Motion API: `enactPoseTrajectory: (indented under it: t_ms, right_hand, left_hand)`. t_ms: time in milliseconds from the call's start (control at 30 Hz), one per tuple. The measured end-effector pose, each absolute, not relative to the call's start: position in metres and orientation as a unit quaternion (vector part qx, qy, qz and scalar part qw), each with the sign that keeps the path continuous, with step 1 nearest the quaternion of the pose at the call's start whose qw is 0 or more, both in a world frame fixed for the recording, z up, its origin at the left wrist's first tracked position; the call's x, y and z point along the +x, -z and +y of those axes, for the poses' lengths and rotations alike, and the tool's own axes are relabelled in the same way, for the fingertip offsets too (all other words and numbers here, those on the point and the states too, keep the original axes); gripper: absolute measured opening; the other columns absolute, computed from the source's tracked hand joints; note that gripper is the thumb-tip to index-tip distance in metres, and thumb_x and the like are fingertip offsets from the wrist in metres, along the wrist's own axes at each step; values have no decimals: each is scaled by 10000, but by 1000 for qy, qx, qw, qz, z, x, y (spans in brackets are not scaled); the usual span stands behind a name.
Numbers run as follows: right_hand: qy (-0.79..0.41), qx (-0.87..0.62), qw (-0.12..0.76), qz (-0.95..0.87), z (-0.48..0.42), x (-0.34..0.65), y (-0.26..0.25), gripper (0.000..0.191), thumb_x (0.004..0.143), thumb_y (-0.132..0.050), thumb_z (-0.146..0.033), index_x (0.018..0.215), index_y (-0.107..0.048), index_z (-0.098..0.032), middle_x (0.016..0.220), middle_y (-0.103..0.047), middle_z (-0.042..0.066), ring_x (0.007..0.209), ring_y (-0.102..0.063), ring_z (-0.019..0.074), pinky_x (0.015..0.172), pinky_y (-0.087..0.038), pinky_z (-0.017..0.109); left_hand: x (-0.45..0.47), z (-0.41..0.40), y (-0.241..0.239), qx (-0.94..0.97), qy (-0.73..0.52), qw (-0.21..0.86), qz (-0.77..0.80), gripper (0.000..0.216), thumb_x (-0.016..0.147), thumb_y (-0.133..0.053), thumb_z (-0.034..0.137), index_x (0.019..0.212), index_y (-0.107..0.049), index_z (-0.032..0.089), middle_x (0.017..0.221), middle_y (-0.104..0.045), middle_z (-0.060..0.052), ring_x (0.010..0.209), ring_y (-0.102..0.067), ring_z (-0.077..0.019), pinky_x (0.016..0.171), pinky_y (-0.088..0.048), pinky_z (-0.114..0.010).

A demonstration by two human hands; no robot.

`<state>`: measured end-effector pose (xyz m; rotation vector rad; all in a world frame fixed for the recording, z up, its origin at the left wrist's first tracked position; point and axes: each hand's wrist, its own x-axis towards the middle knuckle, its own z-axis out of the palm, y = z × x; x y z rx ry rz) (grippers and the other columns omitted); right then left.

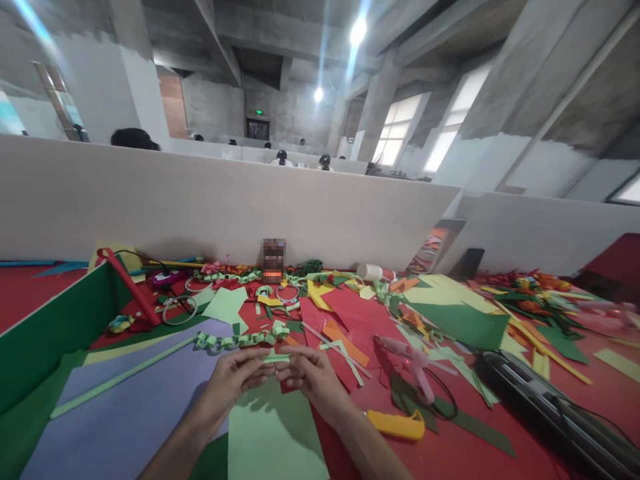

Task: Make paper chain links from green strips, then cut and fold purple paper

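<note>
My left hand (239,372) and my right hand (311,379) face each other at the middle of the desk, fingertips pinched. Between them runs a short light-green paper strip (277,358), gripped at both ends. Just beyond my fingers lies a light-green paper chain (235,341), touching a long thin green paper stick (125,377) on a purple sheet (145,393). A light-green paper sheet (275,433) is below my hands. To the right of my right hand are a yellow-handled cutter (397,425) and a pink glue gun (409,363).
A long black device (555,407) occupies the right front. Green card (60,347) stands upright at left. Paper scraps, rings and a phone-like screen (274,260) line the white partition (225,207). A green-and-yellow paper piece (455,313) rises at right.
</note>
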<state>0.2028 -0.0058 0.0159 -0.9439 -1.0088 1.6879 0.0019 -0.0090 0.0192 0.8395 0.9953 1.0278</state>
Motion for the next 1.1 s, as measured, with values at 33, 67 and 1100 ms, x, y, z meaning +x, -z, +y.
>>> enactPoseTrajectory:
  t_ms: [33,67,1100]
  right_hand:
    - [-686,-382,462,-412,-6,203,-18,494,743,-842,-535,1034,-774,-142,848,-796,125,770,-767,200,664,-527,260]
    - [-684,-381,462,-416,-7,204,-19,491,746,-833,-556,995,-777,-137,863,-797,137,782,-769,208,672,-532,267]
    - [-506,-460,496,-535,-6,190,-7,583,780,-785,-657,511,-563,-190,487,-456,-38,492,-387,98,479,-310,255]
  left_hand:
    - [2,-10,-20,368,-461,676,443,604,567,-943,578,984,-800,165,930,-824,-115,953,-784,-273,860,-614,-326]
    - [3,-10,-20,364,-464,675,444,552,570,-942,565,928,-801,169,911,-824,-109,942,-785,-270,859,-615,-324]
    - [25,-24,-15,492,-394,642,435,651,717,-739,790,791,-728,144,756,-776,-107,695,-748,-222,655,-569,-291]
